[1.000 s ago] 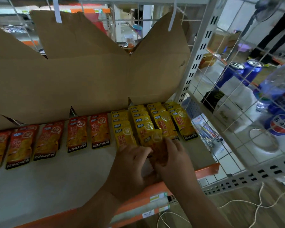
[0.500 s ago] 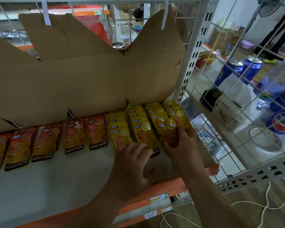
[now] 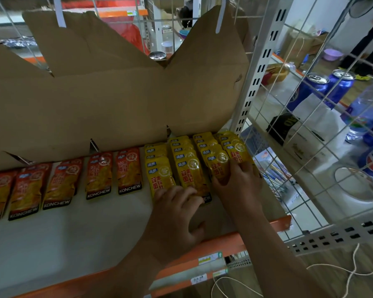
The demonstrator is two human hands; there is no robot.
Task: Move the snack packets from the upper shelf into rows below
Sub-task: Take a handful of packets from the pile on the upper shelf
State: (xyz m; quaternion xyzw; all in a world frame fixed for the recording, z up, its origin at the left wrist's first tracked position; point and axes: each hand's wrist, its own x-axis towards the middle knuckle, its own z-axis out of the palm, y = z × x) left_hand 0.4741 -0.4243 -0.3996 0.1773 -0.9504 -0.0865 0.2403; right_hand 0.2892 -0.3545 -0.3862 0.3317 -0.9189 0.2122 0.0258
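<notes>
- Lying flat in a single line on the white lower shelf, the glossy red-orange foil snack packets sit well left of both hands.
- The glossy yellow foil snack packets overlap in four rows at the shelf's right end. They look light, limp and slippery, so pinching a sealed bottom edge seems the surest hold.
- The left hand rests bent fingertips on the front packets of the two left rows, clamping nothing.
- The right hand, just beside it, covers the front packets of the two right rows; whether it pinches one I cannot tell.
</notes>
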